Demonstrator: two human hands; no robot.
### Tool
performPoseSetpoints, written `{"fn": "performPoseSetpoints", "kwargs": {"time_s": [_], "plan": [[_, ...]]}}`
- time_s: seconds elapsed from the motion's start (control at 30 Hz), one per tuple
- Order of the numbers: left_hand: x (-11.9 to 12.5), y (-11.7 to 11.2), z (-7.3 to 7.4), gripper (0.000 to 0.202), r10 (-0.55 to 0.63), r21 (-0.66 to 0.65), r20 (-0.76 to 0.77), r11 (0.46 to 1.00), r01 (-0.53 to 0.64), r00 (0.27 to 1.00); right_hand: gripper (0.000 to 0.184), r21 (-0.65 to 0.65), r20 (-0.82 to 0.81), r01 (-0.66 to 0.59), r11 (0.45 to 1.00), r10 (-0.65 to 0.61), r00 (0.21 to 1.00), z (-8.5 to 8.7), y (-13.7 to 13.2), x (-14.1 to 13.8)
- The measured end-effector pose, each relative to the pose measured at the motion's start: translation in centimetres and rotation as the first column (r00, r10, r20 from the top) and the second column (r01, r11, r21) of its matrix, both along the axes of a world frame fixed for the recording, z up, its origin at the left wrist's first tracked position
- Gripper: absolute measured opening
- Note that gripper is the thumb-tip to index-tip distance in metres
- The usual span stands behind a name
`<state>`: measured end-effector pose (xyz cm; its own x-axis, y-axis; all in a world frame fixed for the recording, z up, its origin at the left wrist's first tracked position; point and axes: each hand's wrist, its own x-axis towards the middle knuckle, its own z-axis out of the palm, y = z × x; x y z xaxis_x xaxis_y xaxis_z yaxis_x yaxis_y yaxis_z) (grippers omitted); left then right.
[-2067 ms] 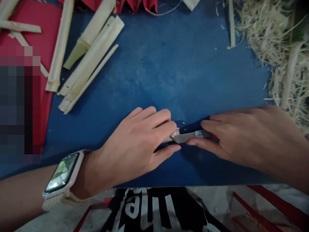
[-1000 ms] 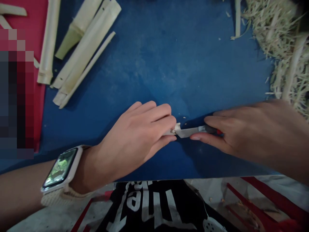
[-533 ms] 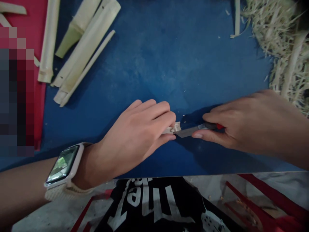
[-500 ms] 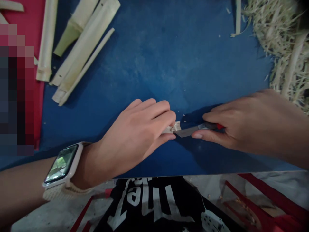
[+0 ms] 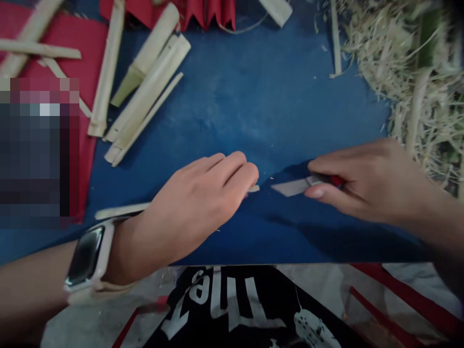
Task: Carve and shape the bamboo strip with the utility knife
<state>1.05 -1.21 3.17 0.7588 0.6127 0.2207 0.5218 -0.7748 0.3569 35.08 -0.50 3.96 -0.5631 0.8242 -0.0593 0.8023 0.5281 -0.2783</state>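
My left hand (image 5: 203, 193), with a watch (image 5: 87, 258) on its wrist, is closed over a thin bamboo strip near the table's front edge. A short pale end (image 5: 255, 188) of it pokes out past the fingertips. Behind the wrist a bamboo length (image 5: 121, 211) shows, roughly in line with that end; the stretch between is hidden under the hand. My right hand (image 5: 366, 181) grips a utility knife (image 5: 292, 187) by its dark and red handle. Its blade points left and is a small gap away from the strip's end.
Split bamboo pieces (image 5: 152, 101) lie at the upper left of the blue table (image 5: 246, 96), beside a red sheet (image 5: 85, 43). A heap of bamboo shavings (image 5: 384, 48) covers the right side. Tiny chips lie near the blade.
The knife has drawn away from the piece under my left hand, which its blade was touching. Less of the piece sticks out past the fingers. The view has shifted, showing more of the table's far side.
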Motion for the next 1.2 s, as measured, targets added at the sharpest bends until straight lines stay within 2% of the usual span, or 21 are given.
{"fn": "performPoseSetpoints", "kwargs": {"time_s": [0.1,0.17,0.2,0.23,0.3,0.37,0.43,0.5,0.57,0.63,0.7,0.77,0.8,0.87,0.93,0.97,1.03,1.1,1.2], "plan": [[-0.3,0.3,0.5,0.036,0.109,0.199,-0.097,0.976,-0.089,0.989,0.099,0.184,-0.11,0.082,0.98,-0.062,0.992,-0.1,0.2,0.0],[-0.6,0.8,0.0,0.019,0.121,0.199,-0.125,0.975,-0.095,0.985,0.099,0.226,-0.126,0.111,0.968,-0.084,0.989,-0.4,0.5,0.3],[-0.8,1.0,-0.3,0.017,0.071,0.177,-0.137,0.983,-0.046,0.988,0.098,0.227,-0.129,0.11,0.968,-0.082,0.988,-0.6,0.6,0.5],[-1.1,1.3,-0.6,0.024,0.02,0.157,-0.158,0.988,0.005,0.987,0.098,0.221,-0.131,0.106,0.969,-0.078,0.988,-0.8,0.7,0.7],[-1.9,1.7,-0.8,0.032,-0.01,0.12,-0.218,0.992,0.037,0.976,0.098,0.205,-0.136,0.095,0.974,-0.067,0.988,-1.4,0.9,1.0],[-2.5,1.7,-0.5,0.026,-0.028,0.127,-0.279,0.99,0.066,0.96,0.096,0.2,-0.147,0.097,0.975,-0.069,0.987,-1.9,0.9,1.2],[-2.9,1.4,0.0,0.026,-0.028,0.202,-0.323,0.974,0.098,0.946,0.092,0.199,-0.16,0.097,0.975,-0.065,0.985,-2.5,0.7,1.4],[-3.0,1.0,0.2,0.029,0.033,0.311,-0.29,0.948,0.062,0.957,0.089,0.197,-0.174,0.089,0.976,-0.055,0.983,-2.9,0.5,1.6],[-2.8,0.6,-0.1,0.027,0.136,0.362,-0.208,0.931,-0.053,0.969,0.088,0.201,-0.19,0.082,0.976,-0.043,0.981,-3.5,0.4,1.9],[-2.6,0.6,-0.7,0.027,0.196,0.333,-0.178,0.934,-0.128,0.964,0.086,0.211,-0.201,0.083,0.974,-0.04,0.979,-4.2,0.3,2.3],[-2.6,0.9,-1.1,0.031,0.175,0.303,-0.195,0.946,-0.11,0.965,0.084,0.219,-0.2,0.081,0.972,-0.037,0.979,-4.7,0.2,2.7],[-2.7,1.3,-0.7,0.034,0.177,0.283,-0.14,0.95,-0.132,0.974,0.083,0.224,-0.193,0.073,0.972,-0.03,0.981,-5.0,0.1,2.8],[-2.9,1.4,-0.2,0.034,0.191,0.248,-0.076,0.954,-0.167,0.979,0.083,0.226,-0.192,0.069,0.972,-0.025,0.981,-5.0,-0.1,2.7],[-3.3,1.5,1.4,0.029,0.241,-0.035,0.148,0.97,-0.239,0.959,0.081,0.24,-0.196,0.06,0.969,-0.013,0.981,-4.6,-0.6,2.5],[-3.5,1.1,2.8,0.034,0.31,-0.322,0.293,0.923,-0.212,0.905,0.072,0.268,-0.209,0.065,0.961,-0.008,0.978,-4.3,-1.4,2.3],[-3.5,0.9,3.3,0.041,0.366,-0.452,0.333,0.871,-0.194,0.869,0.069,0.284,-0.22,0.066,0.957,-0.002,0.975,-4.3,-1.9,2.2],[-3.4,0.5,3.6,0.056,0.452,-0.674,0.406,0.735,-0.074,0.794,0.064,0.309,-0.226,0.098,0.946,-0.027,0.974,-4.8,-2.4,2.3],[-3.2,0.4,3.0,0.067,0.552,-0.832,0.423,0.551,0.066,0.719,0.058,0.318,-0.235,0.141,0.938,-0.066,0.97,-5.7,-2.4,2.5],[-2.7,0.6,1.7,0.069,0.609,-0.867,0.432,0.483,0.121,0.665,0.067,0.311,-0.259,0.086,0.946,-0.002,0.966,-6.9,-1.3,3.0]]}}
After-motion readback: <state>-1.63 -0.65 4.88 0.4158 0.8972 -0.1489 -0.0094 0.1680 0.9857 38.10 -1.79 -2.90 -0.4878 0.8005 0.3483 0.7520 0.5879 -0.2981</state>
